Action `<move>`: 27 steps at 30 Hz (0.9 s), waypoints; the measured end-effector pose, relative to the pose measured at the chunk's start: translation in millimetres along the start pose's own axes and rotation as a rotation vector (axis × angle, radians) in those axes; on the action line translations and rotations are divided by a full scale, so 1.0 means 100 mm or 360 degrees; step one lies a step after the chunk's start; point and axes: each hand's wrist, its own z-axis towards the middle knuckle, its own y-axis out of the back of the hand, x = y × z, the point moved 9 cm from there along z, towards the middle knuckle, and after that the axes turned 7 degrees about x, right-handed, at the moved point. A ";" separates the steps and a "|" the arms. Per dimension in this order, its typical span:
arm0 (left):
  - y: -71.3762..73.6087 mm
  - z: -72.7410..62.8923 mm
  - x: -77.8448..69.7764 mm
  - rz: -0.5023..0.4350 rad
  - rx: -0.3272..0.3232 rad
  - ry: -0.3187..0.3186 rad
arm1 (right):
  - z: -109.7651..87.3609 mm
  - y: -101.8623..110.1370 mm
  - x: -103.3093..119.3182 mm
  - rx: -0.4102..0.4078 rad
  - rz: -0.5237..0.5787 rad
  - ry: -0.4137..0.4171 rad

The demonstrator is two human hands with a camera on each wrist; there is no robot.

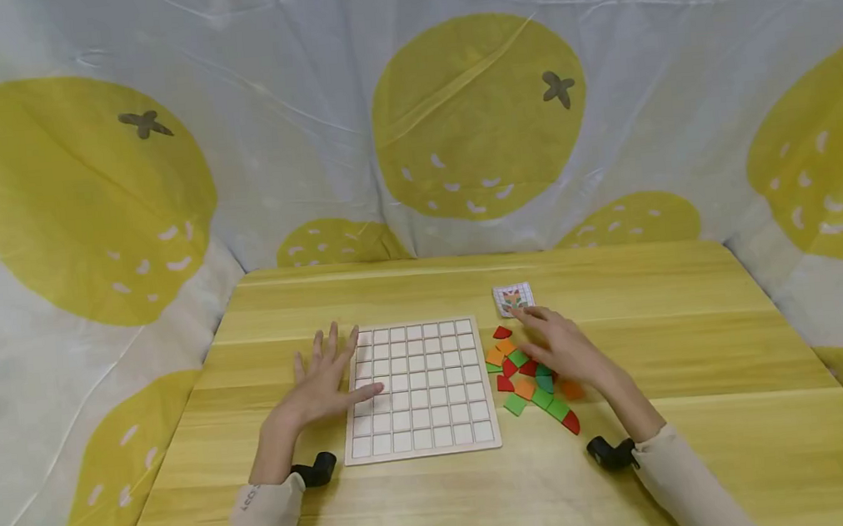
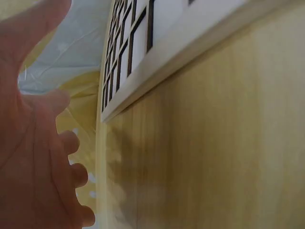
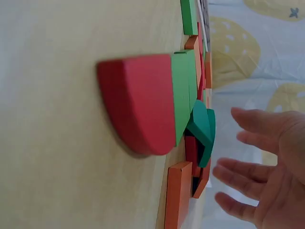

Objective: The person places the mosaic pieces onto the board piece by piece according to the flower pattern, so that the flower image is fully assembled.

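Note:
My left hand [image 1: 320, 389] is spread over the left edge of a white gridded board [image 1: 423, 455], its thumb reaching over the squares. In the left wrist view the palm [image 2: 33, 157] stands beside the board's rim [image 2: 157, 71], holding nothing. My right hand [image 1: 564, 346] hovers over a pile of coloured blocks, fingers loosely extended and nothing in them. An index fingertip overlaps the lower edge of a small pattern card [image 1: 513, 298]. The right wrist view shows a red quarter-round block [image 3: 147, 100], green blocks [image 3: 183, 90], teal blocks [image 3: 202, 124] and an orange block [image 3: 177, 195] near the fingers.
The wooden table [image 1: 443, 512] runs back to a hanging cloth [image 1: 290, 141] printed with yellow fruit, which also encloses both sides. A black wrist camera [image 1: 318, 470] sits by the left cuff, another camera [image 1: 611, 453] by the right cuff.

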 end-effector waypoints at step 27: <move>-0.24 -0.07 0.11 -0.0076 0.0348 -0.0039 | 0.46 -0.11 -0.34 0.0285 0.0479 -0.0166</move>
